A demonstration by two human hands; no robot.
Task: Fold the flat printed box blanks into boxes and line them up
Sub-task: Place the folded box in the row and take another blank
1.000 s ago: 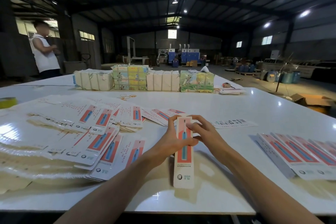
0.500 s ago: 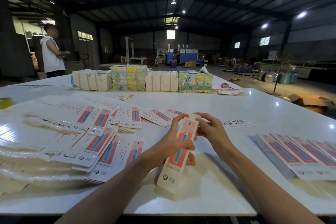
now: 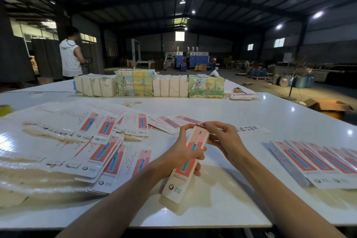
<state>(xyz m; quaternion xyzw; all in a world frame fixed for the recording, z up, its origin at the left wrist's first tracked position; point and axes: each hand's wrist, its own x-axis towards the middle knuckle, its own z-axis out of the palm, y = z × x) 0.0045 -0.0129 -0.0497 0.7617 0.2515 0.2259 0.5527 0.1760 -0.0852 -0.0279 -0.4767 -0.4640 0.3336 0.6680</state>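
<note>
A long narrow printed box, white with a red panel and a blue toothbrush picture, is lifted off the white table and tilted, far end up. My left hand grips its middle, fingers wrapped round it. My right hand pinches the flap at its far end. Flat box blanks lie spread in loose heaps to the left. Folded boxes lie side by side in a row at the right.
Several wrapped bundles stand in a line across the far side of the table. A tape roll sits at the far left edge, rubber bands near the bundles. A person in a white top stands beyond the table's far left.
The box went from lying flat on the table to being lifted and tilted in both hands. The person at the back has walked to the right.
</note>
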